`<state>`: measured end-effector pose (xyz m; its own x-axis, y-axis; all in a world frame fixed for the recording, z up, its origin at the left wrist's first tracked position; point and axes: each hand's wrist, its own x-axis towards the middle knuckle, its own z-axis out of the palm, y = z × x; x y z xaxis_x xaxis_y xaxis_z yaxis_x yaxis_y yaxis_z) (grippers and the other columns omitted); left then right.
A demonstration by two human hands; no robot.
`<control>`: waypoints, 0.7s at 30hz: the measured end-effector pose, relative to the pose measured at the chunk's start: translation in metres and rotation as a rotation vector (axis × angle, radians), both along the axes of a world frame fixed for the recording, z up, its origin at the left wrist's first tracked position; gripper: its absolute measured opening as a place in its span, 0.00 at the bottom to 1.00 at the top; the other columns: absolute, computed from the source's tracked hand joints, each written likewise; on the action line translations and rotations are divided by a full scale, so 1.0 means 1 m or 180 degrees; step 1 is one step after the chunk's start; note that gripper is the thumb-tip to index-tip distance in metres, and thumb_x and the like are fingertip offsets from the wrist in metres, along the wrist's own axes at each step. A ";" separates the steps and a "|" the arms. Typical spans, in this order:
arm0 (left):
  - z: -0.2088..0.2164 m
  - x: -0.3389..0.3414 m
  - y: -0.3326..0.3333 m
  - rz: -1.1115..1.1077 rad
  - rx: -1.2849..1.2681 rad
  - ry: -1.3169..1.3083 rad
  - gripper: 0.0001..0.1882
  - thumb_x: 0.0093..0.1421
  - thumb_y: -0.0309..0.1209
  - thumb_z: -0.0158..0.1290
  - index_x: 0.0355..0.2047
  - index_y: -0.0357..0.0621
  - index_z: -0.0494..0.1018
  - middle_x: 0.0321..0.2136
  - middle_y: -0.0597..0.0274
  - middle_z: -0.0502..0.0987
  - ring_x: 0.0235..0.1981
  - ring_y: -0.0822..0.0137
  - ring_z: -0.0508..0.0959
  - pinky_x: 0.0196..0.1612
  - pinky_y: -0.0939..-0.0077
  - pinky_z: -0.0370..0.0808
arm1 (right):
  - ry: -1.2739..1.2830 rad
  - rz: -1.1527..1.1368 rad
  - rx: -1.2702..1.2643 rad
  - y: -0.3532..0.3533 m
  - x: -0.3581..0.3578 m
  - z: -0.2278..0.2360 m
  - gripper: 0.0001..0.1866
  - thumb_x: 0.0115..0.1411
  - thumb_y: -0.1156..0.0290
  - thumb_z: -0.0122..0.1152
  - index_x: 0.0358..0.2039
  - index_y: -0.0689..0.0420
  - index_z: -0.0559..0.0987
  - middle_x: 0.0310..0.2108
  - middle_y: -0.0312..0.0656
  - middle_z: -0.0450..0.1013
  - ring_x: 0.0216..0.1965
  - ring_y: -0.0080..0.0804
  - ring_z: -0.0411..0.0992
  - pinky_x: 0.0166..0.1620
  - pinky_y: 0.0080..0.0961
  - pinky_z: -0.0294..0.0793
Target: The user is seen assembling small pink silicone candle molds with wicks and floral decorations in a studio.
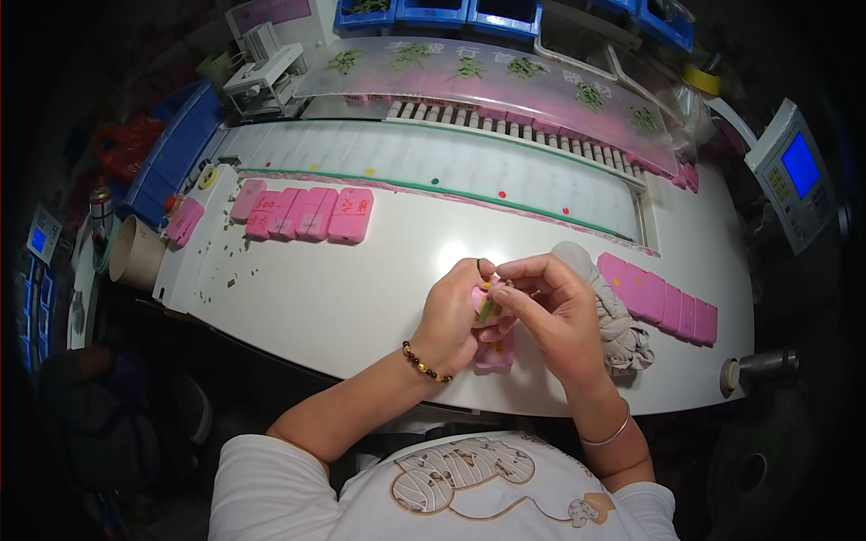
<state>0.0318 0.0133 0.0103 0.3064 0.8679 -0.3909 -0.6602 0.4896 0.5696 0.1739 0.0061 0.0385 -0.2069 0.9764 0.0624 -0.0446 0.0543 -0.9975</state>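
In front of my body, my left hand (451, 311) is closed around a small pink mould (482, 296) with green and yellow showing on its inner side. From the other side my right hand (561, 316) meets it, thumb and forefinger pinched together at the mould's top. Whatever sits between those fingertips is too small to make out. Just below the hands a second pink mould piece (494, 355) with yellow marks lies on the white table (316, 298). Beside my right hand is a crumpled grey cloth (622, 329).
Pink mould blocks stand in rows at left (307, 215) and right (663, 298). Behind them runs a long white tray (406, 162) with a green edge. A clear shelf (487, 77) carries green sprigs. A device with a blue screen (799, 167) stands at right, a brown tub (138, 252) at left.
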 end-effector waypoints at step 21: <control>-0.002 -0.023 0.016 0.0214 0.0407 0.0200 0.16 0.70 0.46 0.44 0.36 0.46 0.68 0.23 0.61 0.73 0.16 0.64 0.72 0.14 0.77 0.61 | 0.0916 -0.0336 -0.0259 0.012 0.022 0.018 0.06 0.60 0.78 0.66 0.37 0.60 0.78 0.32 0.38 0.80 0.28 0.12 0.70 0.29 0.10 0.64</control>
<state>0.0091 0.0293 0.0081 0.2243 0.9296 -0.2924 -0.6501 0.3663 0.6657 0.1958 0.0177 0.0568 -0.0893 0.9957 0.0246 -0.3241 -0.0057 -0.9460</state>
